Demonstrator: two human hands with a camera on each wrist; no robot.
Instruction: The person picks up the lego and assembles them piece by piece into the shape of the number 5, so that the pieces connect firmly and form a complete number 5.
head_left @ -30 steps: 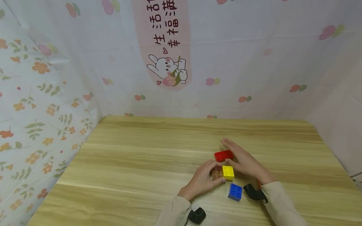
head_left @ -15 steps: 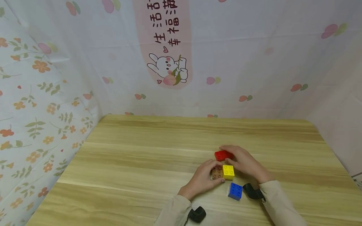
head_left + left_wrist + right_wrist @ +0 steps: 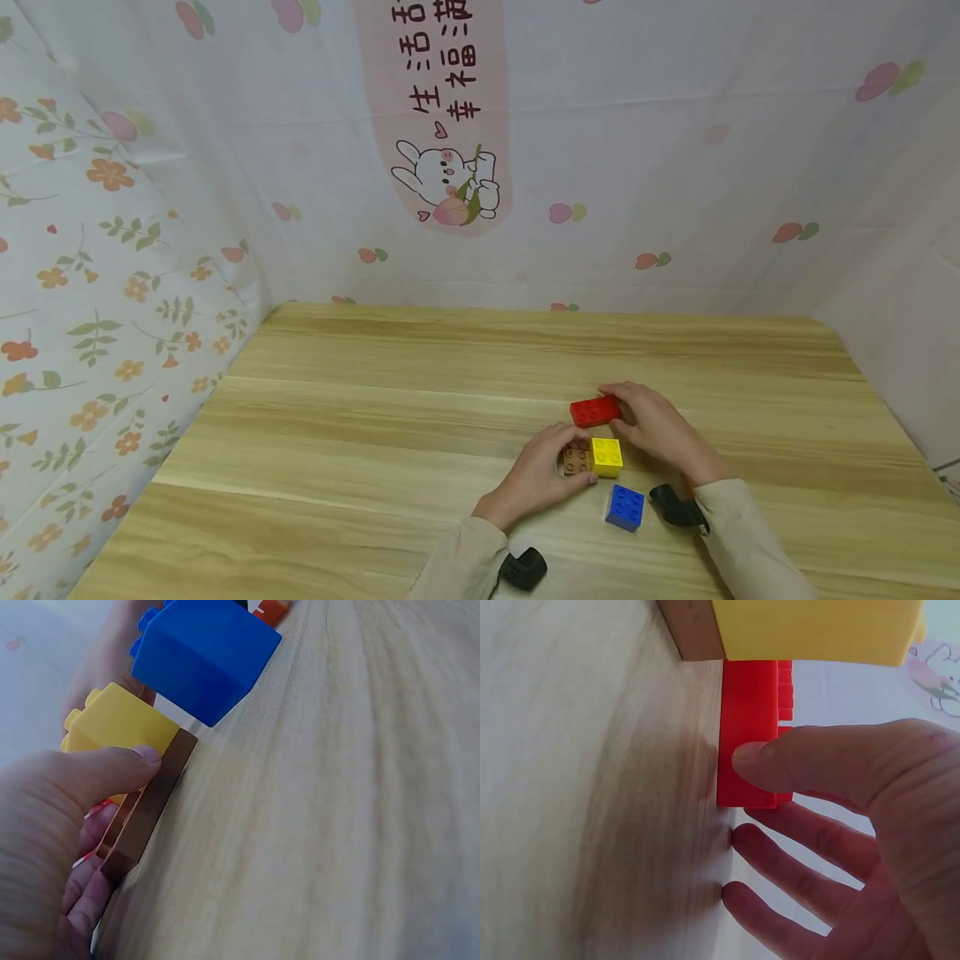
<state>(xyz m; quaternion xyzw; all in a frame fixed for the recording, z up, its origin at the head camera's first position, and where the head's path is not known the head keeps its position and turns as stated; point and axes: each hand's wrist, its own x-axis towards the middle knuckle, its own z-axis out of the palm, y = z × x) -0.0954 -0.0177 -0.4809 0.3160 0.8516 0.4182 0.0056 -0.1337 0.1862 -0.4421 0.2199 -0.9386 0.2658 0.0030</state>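
My left hand (image 3: 531,477) grips a flat brown building brick (image 3: 574,461) from its left side; the thumb lies along the near edge. Mounted on the brown brick's right part is a yellow brick (image 3: 607,457), studs up. Just behind them lies a long red brick (image 3: 590,412) on the table. My right hand (image 3: 663,427) pinches its right end, the thumb (image 3: 756,761) on the near face and the index finger reaching round behind. In the right wrist view the other fingers are spread beside it. A blue brick (image 3: 625,508) sits in front of the yellow one.
An orange and white piece (image 3: 271,610) shows partly behind the blue brick in the left wrist view. Black wrist cameras (image 3: 523,569) ride on both wrists. A printed cloth (image 3: 675,167) hangs along the wood table's (image 3: 375,400) back edge.
My right hand's fingers, stretched out behind the red brick before, have bent in, and the hand has drawn back to the brick's right end. My left hand stays put on the brown brick.
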